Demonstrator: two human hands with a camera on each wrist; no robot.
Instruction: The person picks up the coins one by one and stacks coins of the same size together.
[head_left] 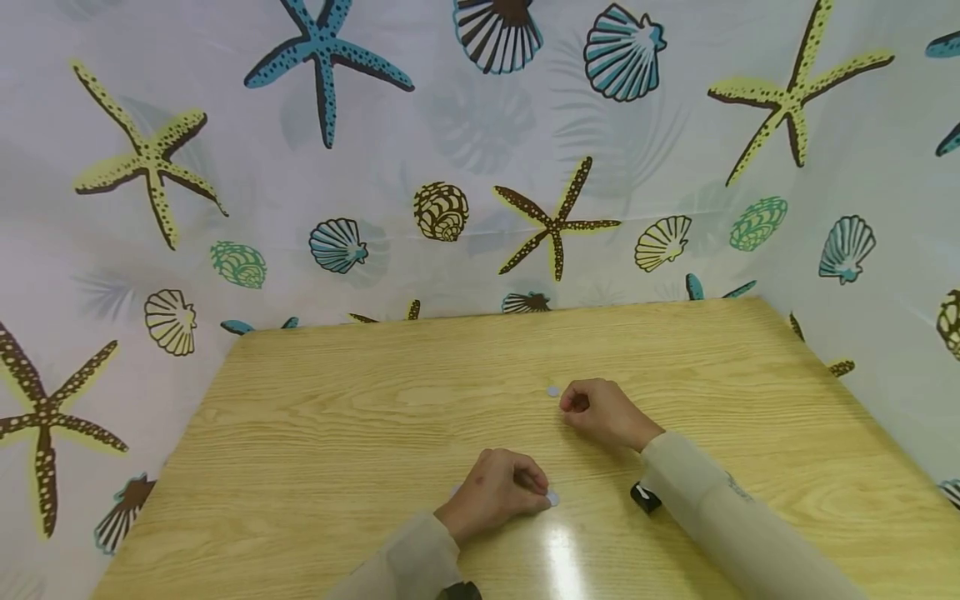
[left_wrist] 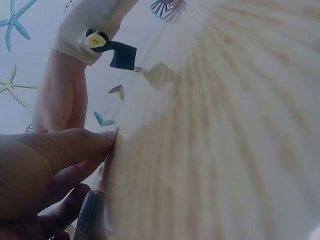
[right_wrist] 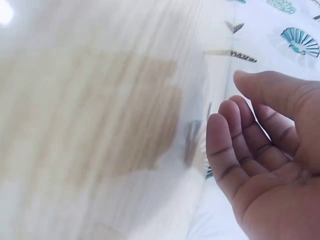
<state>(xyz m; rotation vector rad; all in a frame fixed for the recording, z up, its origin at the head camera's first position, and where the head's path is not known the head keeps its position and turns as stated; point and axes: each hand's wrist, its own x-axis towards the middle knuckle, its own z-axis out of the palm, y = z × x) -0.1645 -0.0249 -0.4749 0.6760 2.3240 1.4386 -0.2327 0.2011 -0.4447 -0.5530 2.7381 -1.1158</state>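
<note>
In the head view my left hand [head_left: 497,493] is low over the table, its thumb and index finger pinching a small white disc [head_left: 552,497] at their tips. The left wrist view shows only the thin edge of this disc [left_wrist: 117,130] past the thumb. Partly hidden behind the hand is a pale object [head_left: 455,489]; a grey, layered piece [left_wrist: 89,212] shows by the lower fingers in the left wrist view. Farther back, my right hand [head_left: 603,412] has loosely bent fingers, with thumb and fingertips apart and nothing between them. Another white disc [head_left: 553,391] lies just left of it.
The wood-grain table [head_left: 337,400] reflects a bright light near its front. A white cloth [head_left: 480,125] printed with starfish and shells hangs behind it and on both sides. Both sleeved wrists carry a small black device [head_left: 645,497].
</note>
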